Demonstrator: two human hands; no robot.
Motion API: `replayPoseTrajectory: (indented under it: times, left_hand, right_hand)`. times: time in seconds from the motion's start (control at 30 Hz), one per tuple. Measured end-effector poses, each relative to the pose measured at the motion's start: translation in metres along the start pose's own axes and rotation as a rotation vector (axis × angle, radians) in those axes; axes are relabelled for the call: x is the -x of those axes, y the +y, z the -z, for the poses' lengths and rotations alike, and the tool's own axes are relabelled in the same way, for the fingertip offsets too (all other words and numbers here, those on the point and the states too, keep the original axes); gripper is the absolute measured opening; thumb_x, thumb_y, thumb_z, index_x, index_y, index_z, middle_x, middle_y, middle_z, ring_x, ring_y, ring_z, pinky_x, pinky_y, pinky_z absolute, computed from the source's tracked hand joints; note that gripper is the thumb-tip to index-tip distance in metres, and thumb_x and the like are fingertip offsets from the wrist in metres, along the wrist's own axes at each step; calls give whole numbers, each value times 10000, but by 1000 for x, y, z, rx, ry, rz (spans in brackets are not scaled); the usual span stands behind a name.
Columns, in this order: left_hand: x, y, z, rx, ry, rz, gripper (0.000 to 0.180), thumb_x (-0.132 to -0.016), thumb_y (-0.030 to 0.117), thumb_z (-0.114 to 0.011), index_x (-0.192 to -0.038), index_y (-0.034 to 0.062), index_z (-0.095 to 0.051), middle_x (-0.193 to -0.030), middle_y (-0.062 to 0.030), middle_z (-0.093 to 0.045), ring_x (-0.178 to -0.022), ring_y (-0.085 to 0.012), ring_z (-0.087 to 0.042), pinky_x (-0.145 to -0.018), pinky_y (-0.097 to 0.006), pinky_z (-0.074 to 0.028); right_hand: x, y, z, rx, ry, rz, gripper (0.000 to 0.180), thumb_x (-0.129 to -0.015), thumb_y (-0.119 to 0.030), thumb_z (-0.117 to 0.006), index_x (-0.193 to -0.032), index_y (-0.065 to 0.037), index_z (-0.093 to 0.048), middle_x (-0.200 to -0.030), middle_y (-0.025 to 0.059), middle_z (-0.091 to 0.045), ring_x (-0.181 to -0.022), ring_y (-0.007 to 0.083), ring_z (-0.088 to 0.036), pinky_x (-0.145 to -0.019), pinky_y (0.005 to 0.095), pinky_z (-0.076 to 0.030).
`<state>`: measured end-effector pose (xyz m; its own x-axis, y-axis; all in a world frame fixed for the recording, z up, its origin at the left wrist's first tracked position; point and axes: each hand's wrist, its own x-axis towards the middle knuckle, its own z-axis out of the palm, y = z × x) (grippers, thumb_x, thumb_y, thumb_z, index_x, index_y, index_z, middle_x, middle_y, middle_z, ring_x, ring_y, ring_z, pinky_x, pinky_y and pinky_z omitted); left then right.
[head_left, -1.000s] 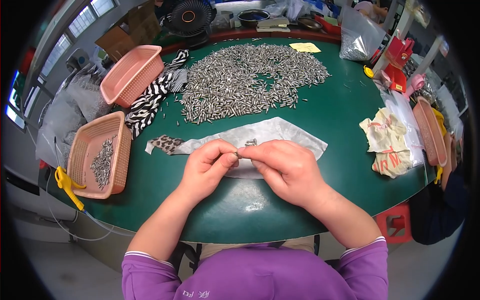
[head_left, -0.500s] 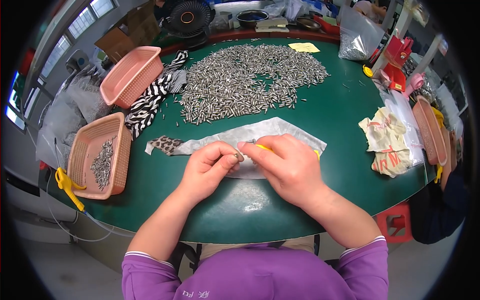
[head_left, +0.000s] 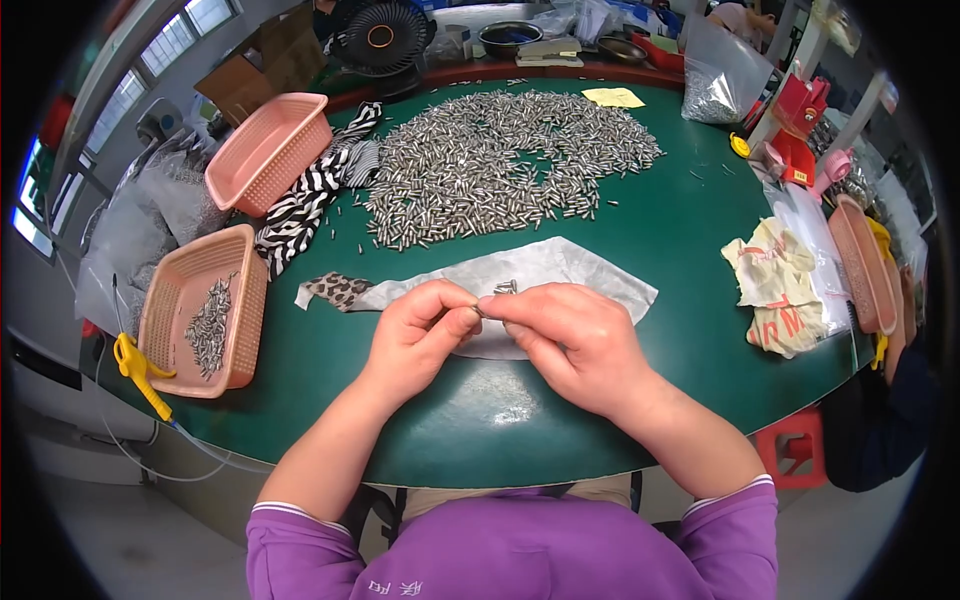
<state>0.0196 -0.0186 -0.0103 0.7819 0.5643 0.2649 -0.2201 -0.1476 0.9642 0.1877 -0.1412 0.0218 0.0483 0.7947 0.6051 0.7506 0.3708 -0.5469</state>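
Head view: your left hand [head_left: 418, 330] and right hand [head_left: 570, 335] meet fingertip to fingertip, pinching one small metal pin [head_left: 481, 309] (barely visible) above the white cloth [head_left: 560, 270] on the green table [head_left: 690, 215].

Small-parts workshop, factory-floor type. Round green worktable [head_left: 700, 240] carries a big loose heap of small metal pins [head_left: 500, 160] in the upper middle of the frame. Pink plastic baskets [head_left: 265, 150] at upper left, one at left [head_left: 200, 310] partly filled with sorted pins. Yellow air blow gun [head_left: 140, 370] with hose at lower left. Clear bag of parts [head_left: 715, 85] and a red bench tool [head_left: 797, 125] at upper right. Fan [head_left: 380, 38] and cardboard box [head_left: 262, 75] along the top edge.
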Motion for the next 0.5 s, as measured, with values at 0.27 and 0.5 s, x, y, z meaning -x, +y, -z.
replayPoseTrajectory:
  times: [0.27,0.5]
  left_hand:
    - [3,4,-4,-19,-52,55,95,-966,107,-587,-958,22,-628,-850,-7,-613,-761,-70,-566,-696,-222,-480]
    - [3,3,-2,49,-43,86,98,-975,115,-576,-973,26,-618,-863,-5,-620,-777,-70,-572,-712,-228,-490]
  right_hand:
    - [-1,2,2,241,26,65,295,-795,-44,-675,-1075,-136,-697,-884,35,-661,-794,214,-647,-651,328,-522]
    - [-2,0,3,131,72,40,251,-809,-32,-662,-1043,-114,-705,-869,45,-676,-792,218,-660,-664,331,-524]
